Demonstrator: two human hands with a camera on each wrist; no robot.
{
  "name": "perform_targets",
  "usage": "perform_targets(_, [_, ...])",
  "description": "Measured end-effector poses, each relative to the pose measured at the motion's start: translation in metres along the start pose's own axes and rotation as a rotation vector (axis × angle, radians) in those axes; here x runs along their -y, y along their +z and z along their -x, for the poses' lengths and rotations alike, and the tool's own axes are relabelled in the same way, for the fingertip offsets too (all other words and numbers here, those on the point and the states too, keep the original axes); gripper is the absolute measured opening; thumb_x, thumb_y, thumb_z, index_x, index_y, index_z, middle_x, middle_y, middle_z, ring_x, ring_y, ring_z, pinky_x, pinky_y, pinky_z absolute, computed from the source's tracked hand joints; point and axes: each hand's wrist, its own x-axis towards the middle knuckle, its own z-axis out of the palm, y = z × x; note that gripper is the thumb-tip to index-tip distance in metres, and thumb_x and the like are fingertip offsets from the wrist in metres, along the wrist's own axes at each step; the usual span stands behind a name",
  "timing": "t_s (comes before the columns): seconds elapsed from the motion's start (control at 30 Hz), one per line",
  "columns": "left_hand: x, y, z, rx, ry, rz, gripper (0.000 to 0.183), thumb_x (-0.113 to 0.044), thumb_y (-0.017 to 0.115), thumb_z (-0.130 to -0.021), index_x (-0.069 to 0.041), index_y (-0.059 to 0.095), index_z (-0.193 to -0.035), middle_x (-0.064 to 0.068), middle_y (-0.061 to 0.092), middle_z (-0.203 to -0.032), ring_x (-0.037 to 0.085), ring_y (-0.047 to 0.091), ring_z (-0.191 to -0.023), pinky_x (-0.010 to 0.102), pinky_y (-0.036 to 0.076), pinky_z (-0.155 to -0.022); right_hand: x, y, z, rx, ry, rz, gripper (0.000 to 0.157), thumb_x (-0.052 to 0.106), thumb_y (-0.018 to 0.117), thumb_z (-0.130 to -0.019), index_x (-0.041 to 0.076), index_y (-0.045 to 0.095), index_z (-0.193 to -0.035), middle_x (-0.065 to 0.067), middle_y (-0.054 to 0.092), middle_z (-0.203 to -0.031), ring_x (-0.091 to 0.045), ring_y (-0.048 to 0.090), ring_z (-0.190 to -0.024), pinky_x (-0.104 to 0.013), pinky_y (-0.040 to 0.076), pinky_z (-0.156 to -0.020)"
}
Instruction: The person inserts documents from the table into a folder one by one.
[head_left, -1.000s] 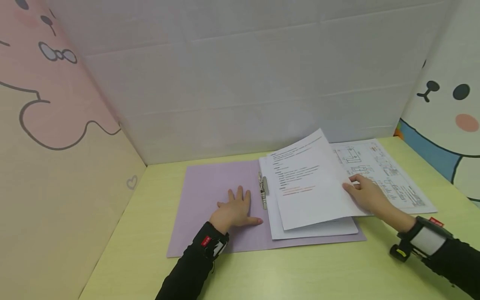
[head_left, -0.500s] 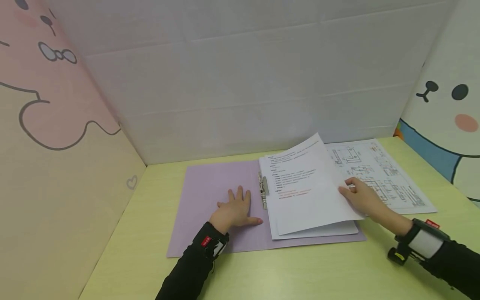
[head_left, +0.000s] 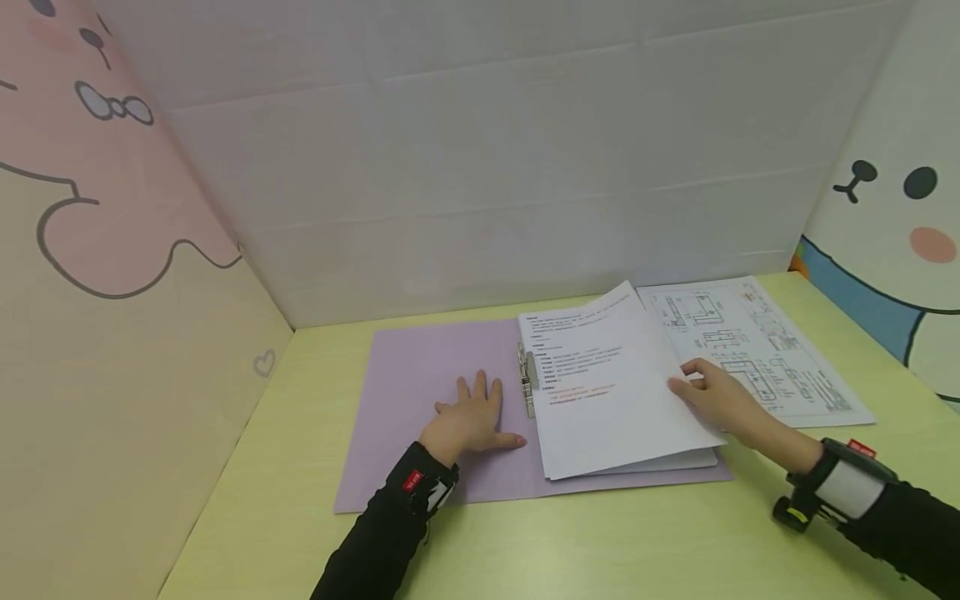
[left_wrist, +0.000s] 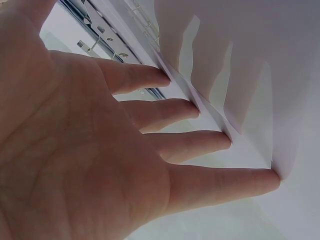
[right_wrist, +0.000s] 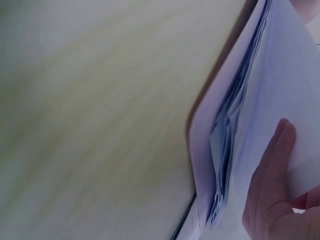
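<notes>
A lilac folder point(head_left: 420, 358) lies spread on the table, with a metal ring clip point(head_left: 527, 379) along its fold. My left hand point(head_left: 467, 427) rests with fingers spread on the folder's left cover; in the left wrist view its fingertips touch the surface. My right hand point(head_left: 722, 404) pinches the right edge of a printed white sheet point(head_left: 600, 408) between thumb and fingers. The sheet lies over a paper stack on the folder's right side, its right part raised. In the right wrist view, the paper stack point(right_wrist: 227, 135) shows edge-on beside my fingers.
A sheet with technical drawings point(head_left: 757, 342) lies at the right, partly covered by the held sheet. A white wall point(head_left: 480, 167) stands behind the yellow table point(head_left: 600, 550), and cartoon-printed panels point(head_left: 97, 333) border the sides.
The right hand has moved left with the printed sheet, which has come down over the paper stack, its left edge now beside the clip. The left hand stays still.
</notes>
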Motion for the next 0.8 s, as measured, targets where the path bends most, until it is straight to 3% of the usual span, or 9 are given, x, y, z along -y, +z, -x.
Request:
perform_targets(0.37, [-0.001, 0.0, -0.001, 0.002, 0.005, -0.008, 0.107, -0.071, 0.054, -0.073, -0.005, 0.017, -0.149, 0.024, 0.01, -0.153, 0.048, 0.008, -0.134, 0.077, 0.029, -0.087, -0.001, 0.001, -0.001, 0.038, 0.007, 0.032, 0.061, 0.045, 0.048, -0.092, -0.007, 0.042, -0.122, -0.034, 0.056, -0.11, -0.023, 0.059, -0.079, -0.031, 0.05, -0.06])
perform_targets(0.63, [0.001, 0.002, -0.002, -0.002, 0.0, -0.008, 0.108, -0.072, 0.054, -0.072, -0.005, 0.017, -0.149, 0.023, 0.009, -0.154, 0.048, 0.008, -0.134, 0.077, 0.028, -0.087, -0.004, -0.003, 0.002, -0.021, -0.077, 0.117, 0.048, 0.042, 0.051, -0.092, -0.003, 0.057, -0.107, -0.022, 0.067, -0.09, -0.017, 0.058, -0.068, -0.029, 0.049, -0.053])
perform_targets(0.8, [0.002, 0.004, -0.004, -0.005, -0.001, -0.011, 0.109, -0.072, 0.054, -0.071, -0.006, 0.017, -0.149, 0.023, 0.01, -0.154, 0.049, 0.008, -0.134, 0.077, 0.028, -0.087, -0.01, -0.01, 0.003, -0.034, -0.095, 0.074, 0.039, 0.033, 0.051, -0.093, -0.004, 0.059, -0.1, -0.009, 0.067, -0.076, -0.015, 0.061, -0.059, -0.028, 0.054, -0.051])
